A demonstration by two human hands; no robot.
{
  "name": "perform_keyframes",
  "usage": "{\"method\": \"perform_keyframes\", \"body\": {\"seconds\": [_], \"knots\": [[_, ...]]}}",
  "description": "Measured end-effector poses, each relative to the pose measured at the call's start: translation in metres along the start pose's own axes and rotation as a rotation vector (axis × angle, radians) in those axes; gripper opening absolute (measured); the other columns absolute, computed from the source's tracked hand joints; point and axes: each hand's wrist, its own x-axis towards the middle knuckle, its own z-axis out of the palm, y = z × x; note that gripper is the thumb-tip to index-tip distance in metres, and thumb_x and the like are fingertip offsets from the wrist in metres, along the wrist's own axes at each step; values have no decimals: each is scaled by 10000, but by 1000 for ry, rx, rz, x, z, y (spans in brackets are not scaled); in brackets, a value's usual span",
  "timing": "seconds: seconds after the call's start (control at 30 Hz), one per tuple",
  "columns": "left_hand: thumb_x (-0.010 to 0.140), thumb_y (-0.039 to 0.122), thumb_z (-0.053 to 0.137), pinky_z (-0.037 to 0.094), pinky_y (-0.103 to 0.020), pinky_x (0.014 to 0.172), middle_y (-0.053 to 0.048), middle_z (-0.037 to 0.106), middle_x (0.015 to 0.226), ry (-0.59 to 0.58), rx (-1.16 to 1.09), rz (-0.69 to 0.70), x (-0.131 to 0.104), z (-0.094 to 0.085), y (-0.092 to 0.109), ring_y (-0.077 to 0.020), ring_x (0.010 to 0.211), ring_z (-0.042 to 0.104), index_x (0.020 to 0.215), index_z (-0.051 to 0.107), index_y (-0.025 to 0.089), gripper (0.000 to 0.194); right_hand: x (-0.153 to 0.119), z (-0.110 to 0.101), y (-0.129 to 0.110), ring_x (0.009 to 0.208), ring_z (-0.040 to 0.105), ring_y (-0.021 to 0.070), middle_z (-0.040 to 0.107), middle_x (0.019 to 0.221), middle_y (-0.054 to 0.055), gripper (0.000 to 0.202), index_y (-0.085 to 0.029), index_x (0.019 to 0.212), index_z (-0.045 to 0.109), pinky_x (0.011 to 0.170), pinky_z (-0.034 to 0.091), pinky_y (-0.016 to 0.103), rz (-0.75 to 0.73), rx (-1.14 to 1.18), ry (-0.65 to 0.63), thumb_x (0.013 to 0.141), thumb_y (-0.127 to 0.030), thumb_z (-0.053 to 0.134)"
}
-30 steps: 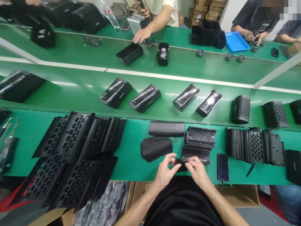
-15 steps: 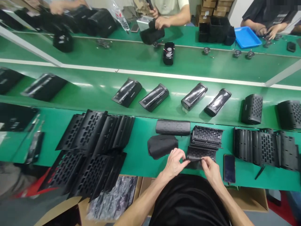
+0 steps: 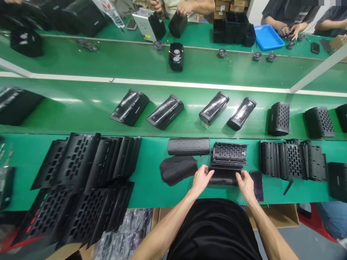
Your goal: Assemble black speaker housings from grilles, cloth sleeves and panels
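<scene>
My left hand (image 3: 202,179) and my right hand (image 3: 245,182) grip the two ends of a dark, smooth-looking panel (image 3: 223,177) near the bench's front edge. Just beyond it lies a stack of black slotted panels (image 3: 229,153). Left of the stack is a rounded black slotted cover (image 3: 188,146), with a folded piece of black cloth-like material (image 3: 177,169) in front of it, close to my left hand. A phone (image 3: 256,186) lies beside my right hand, partly behind it.
Large stacks of slotted panels (image 3: 78,162) cover the left of the bench; more panels (image 3: 294,160) and a thin black tool (image 3: 288,186) lie right. Speaker housings (image 3: 165,112) stand on the green strip beyond. Across, people's hands (image 3: 292,30) work near a blue tray (image 3: 269,37).
The panel between my hands now shows a smooth dark face where slots showed before, and my fingers have moved to its ends. The whole view has shifted right. Across, a silver-sided box now stands uncovered.
</scene>
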Motion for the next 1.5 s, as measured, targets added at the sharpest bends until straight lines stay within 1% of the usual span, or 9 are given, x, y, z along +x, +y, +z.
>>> {"method": "perform_keyframes", "body": {"seconds": [0.13,0.3,0.4,0.53,0.63,0.83,1.07,1.3,1.5], "knots": [[820,480,671,419,-279,671,43,552,662,-13,-83,-34,-7,-12,11,-152,663,534,771,566,217,287,-10,-11,-8,744,592,248,658,743,40,446,-225,802,640,750,463,369,-10,108,-47,752,-666,589],[828,610,632,354,-239,554,66,424,596,-124,-231,-59,-25,-39,28,-110,565,418,683,461,218,451,-23,-27,-25,696,558,210,599,696,9,424,-236,731,564,679,452,327,-1,262,-176,707,-645,677],[825,673,615,371,-223,528,56,451,629,-162,-303,-62,-33,-51,36,-107,573,441,719,482,212,491,-30,-35,-38,619,525,172,588,672,-13,463,-235,772,544,618,433,298,23,391,-290,685,-650,731],[781,671,694,423,-215,474,42,549,727,-243,-489,-122,-39,-60,43,-104,559,498,900,577,201,499,-38,-44,-54,527,410,123,521,589,-50,551,-237,751,517,513,315,250,94,537,-399,620,-668,836],[748,627,763,422,-210,407,41,579,780,-276,-610,-149,-42,-63,46,-92,514,504,976,586,206,510,-42,-48,-61,499,379,117,484,566,-63,564,-238,764,540,486,285,249,94,564,-380,643,-717,811],[776,611,760,428,-206,379,43,578,760,-251,-669,-116,-43,-63,51,-83,491,485,968,612,194,483,-45,-51,-65,477,378,114,461,549,-71,561,-239,755,543,476,320,256,70,576,-337,691,-748,771],[815,595,733,472,-209,501,7,641,795,-168,-630,-85,-44,-64,55,-103,585,547,945,655,182,440,-47,-52,-72,483,363,114,441,536,-70,589,-240,735,547,465,313,254,54,545,-306,659,-777,775],[786,580,779,476,-205,406,3,626,865,-308,-676,-48,-44,-73,53,-82,519,530,1141,615,185,556,-49,-51,-75,504,372,110,478,576,-60,585,-231,756,569,471,325,249,37,591,-291,644,-750,814],[835,550,761,506,-204,408,-9,612,890,-339,-681,-17,-43,-80,52,-89,545,560,1190,603,167,546,-50,-52,-77,518,389,106,476,577,-63,580,-221,771,583,488,336,239,41,612,-298,643,-723,842]]}}
